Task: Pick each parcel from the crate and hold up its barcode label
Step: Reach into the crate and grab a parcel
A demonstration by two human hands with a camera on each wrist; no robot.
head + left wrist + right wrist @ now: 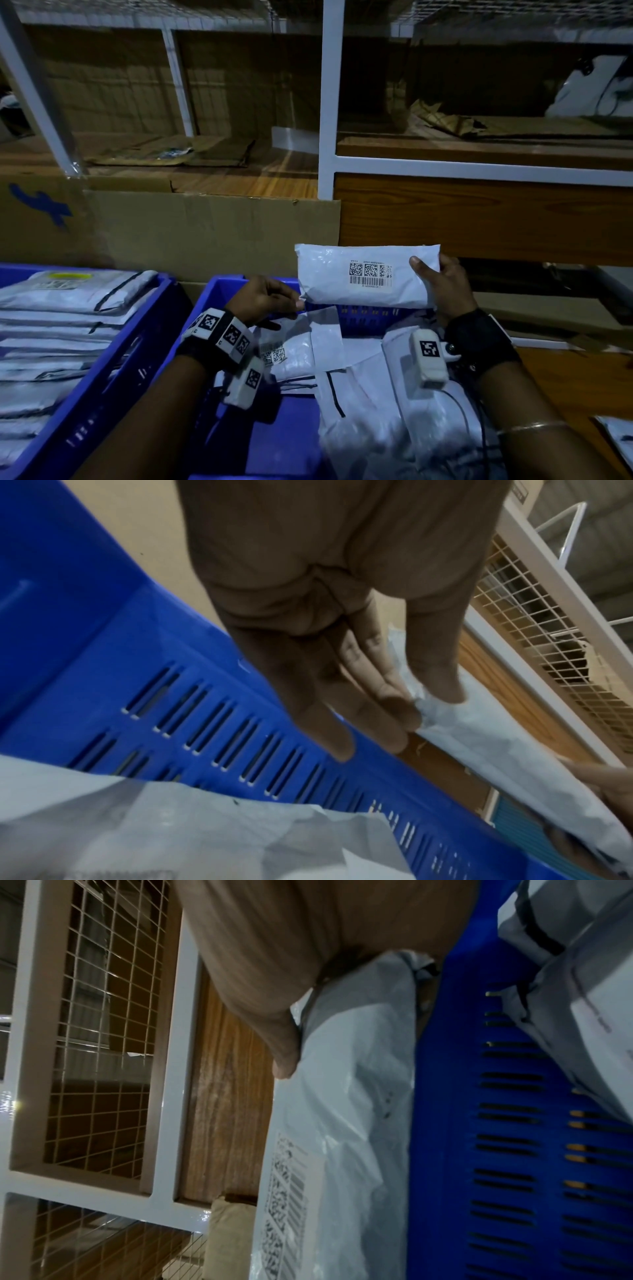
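Note:
A white plastic parcel point(335, 274) is held upright above the far wall of the blue crate point(370, 318). Its barcode label point(370, 274) faces me. My right hand point(432, 274) grips the parcel's right end, thumb on the front and fingers behind. My left hand point(301, 304) pinches the lower left corner between thumb and fingertips. The left wrist view shows that pinch point(426, 708) on the parcel point(496, 739). In the right wrist view the thumb point(284, 1056) presses the parcel point(359, 1096) above the label point(287, 1204). More white parcels point(359, 394) lie in the crate.
A second blue crate point(144, 342) on the left holds stacked parcels point(68, 308). Behind the crates stands a cardboard box point(205, 233). Farther back are a white shelf frame point(330, 102) and a wooden panel point(479, 219). Another parcel point(620, 435) lies at the lower right.

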